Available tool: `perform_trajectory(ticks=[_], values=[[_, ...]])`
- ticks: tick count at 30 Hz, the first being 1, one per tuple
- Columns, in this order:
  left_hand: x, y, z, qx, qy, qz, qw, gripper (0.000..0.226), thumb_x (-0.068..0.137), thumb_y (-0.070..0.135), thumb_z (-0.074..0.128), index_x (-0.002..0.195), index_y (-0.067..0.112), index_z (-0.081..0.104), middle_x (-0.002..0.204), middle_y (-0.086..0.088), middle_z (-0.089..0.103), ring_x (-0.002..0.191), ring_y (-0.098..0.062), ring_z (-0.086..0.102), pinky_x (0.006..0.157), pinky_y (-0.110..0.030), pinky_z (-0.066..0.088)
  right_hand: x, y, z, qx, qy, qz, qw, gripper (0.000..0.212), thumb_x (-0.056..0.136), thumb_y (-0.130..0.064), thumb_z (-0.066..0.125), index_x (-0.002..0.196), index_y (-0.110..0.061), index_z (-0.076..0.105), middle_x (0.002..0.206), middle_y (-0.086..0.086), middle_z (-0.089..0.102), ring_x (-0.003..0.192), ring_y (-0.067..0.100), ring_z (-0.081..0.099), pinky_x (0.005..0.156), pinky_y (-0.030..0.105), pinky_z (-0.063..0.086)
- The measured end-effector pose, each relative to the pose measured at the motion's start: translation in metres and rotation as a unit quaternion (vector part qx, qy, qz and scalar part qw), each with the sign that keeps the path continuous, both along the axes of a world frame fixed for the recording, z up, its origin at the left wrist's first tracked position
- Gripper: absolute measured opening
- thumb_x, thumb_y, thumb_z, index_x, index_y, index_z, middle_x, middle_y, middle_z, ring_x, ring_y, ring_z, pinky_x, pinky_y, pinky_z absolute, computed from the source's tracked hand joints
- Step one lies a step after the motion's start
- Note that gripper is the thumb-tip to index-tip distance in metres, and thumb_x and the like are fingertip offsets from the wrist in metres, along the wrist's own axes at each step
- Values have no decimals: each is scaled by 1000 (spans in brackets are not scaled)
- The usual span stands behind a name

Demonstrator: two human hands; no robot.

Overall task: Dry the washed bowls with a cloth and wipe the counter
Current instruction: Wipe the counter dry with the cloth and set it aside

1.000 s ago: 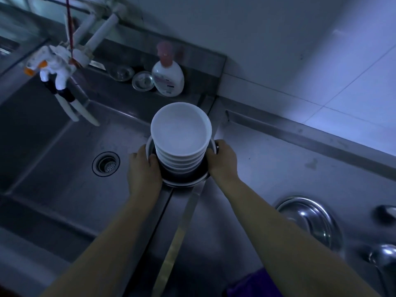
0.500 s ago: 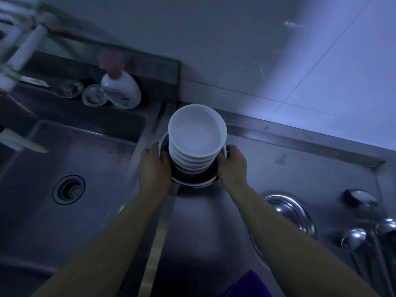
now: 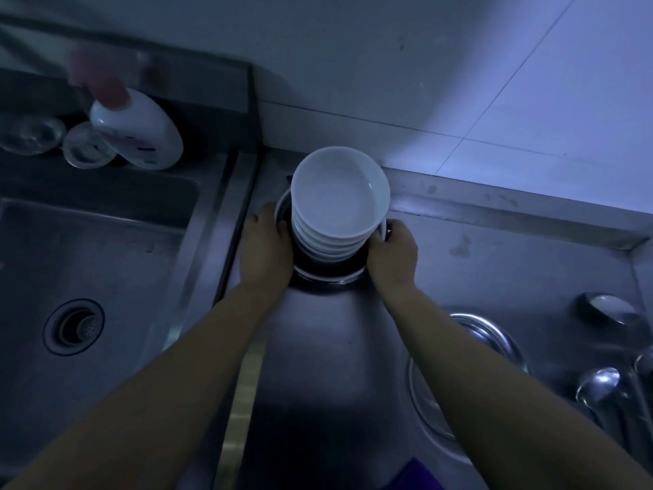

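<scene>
A stack of several white bowls [image 3: 339, 203] sits inside a wider dark-lined bowl [image 3: 328, 272] at the back of the steel counter [image 3: 494, 263], just right of the sink. My left hand [image 3: 265, 252] grips the wide bowl's left rim. On the opposite rim my right hand [image 3: 392, 256] grips it, fingers curled over the edge. A purple cloth [image 3: 410, 477] peeks in at the bottom edge, between my forearms.
The sink basin [image 3: 106, 263] with its drain [image 3: 74, 327] lies to the left. A white soap bottle [image 3: 141, 132] and two small clear lids [image 3: 84, 146] stand behind it. A steel bowl [image 3: 487, 341] and ladles [image 3: 600, 383] lie on the right. A tiled wall [image 3: 459, 83] rises behind.
The bowl stack has travelled right with both hands, from over the sink's edge onto the counter by the wall. The view has swung right; the faucet has left the frame.
</scene>
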State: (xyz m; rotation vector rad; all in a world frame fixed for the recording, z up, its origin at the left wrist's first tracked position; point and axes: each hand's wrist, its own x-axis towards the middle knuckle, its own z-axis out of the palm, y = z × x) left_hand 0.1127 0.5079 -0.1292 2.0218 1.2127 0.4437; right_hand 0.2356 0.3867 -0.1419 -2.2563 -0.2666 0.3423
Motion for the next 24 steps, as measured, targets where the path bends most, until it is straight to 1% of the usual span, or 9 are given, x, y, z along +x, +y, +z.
perform_trajectory(ticks=[4,7,9,11,12,14,16,20,24], values=[[8,8,-2,3,1,4,1000,38,97,13,37,133,11,44,122,-22,48,98,-35,51,74,-28,35,7,8,-1,9,6,7,1000,16,86,-21,49,72,-15,52,75,1,58,67,14,51,54,24,31],[11,12,-2,-4,-1,5,1000,38,96,13,38,134,11,44,124,-22,47,99,-35,52,76,-32,39,10,12,-1,10,15,13,1000,17,87,-21,48,71,-14,48,80,6,58,73,20,52,62,30,34],[11,13,-2,-4,6,3,1000,38,96,14,38,133,10,44,124,-22,46,99,-36,52,76,-33,40,10,12,-2,11,22,13,1000,20,88,-21,47,69,-16,46,78,5,56,74,21,51,66,31,36],[10,12,-1,1,15,-4,1000,35,97,16,38,131,8,45,124,-22,45,96,-37,52,73,-32,38,8,10,0,19,25,15,999,25,92,-27,46,68,-19,46,75,0,53,71,18,49,67,31,35],[8,11,1,0,18,-4,1000,34,97,17,38,129,6,45,125,-22,44,94,-37,52,71,-30,35,8,8,1,24,29,16,999,26,94,-32,44,73,-18,51,78,-1,55,73,16,50,69,30,36],[-1,7,5,-10,14,7,1000,33,97,17,40,127,4,46,127,-20,42,92,-37,53,70,-30,32,7,-2,5,21,45,13,999,34,95,-42,42,102,-14,61,94,-1,60,86,16,55,76,31,40],[-15,-3,9,-11,5,18,1000,36,95,15,43,129,3,44,130,-18,40,95,-35,54,71,-31,34,3,-19,12,3,44,9,999,42,94,-41,45,124,-13,54,100,-1,59,92,16,55,82,30,41],[-49,-47,22,-28,-11,30,999,37,91,13,49,126,6,46,128,-14,42,100,-30,53,79,-33,39,-22,-80,27,-15,-3,24,1000,37,91,-26,56,126,-13,53,97,0,57,88,17,55,79,26,39],[-60,-114,36,-67,7,-35,997,39,88,10,54,127,7,47,127,-12,44,100,-31,54,81,-34,41,-48,-155,40,-39,-3,29,999,34,88,-14,59,122,-14,56,97,0,59,82,14,55,74,24,38]])
